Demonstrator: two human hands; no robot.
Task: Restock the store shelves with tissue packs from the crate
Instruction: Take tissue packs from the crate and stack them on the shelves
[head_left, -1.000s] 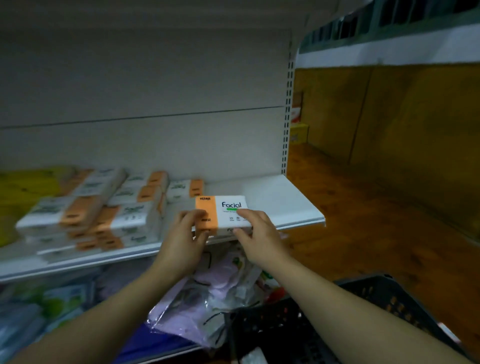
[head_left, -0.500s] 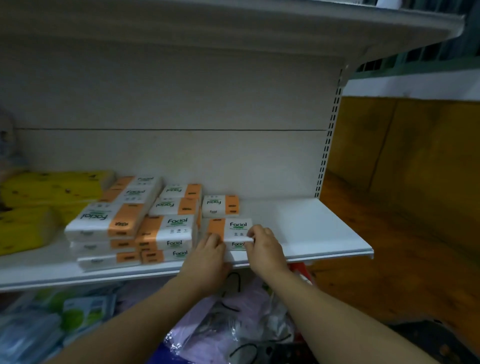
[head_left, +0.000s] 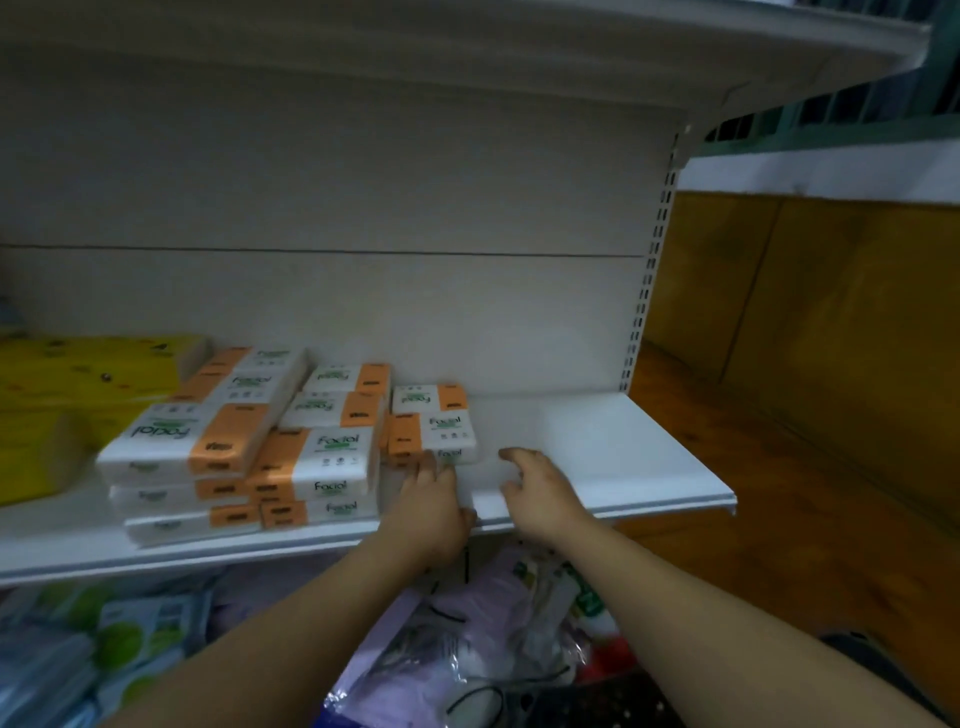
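Left hand (head_left: 431, 499) fingers touch the boxy tissue pack (head_left: 434, 434); right hand (head_left: 540, 488) fingers loose, empty.

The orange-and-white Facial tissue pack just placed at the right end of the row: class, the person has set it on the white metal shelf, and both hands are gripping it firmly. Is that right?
Not quite. In the head view the orange-and-white Facial tissue pack does sit on the white metal shelf, but only the left hand touches its front edge. The right hand is off it, open over bare shelf.
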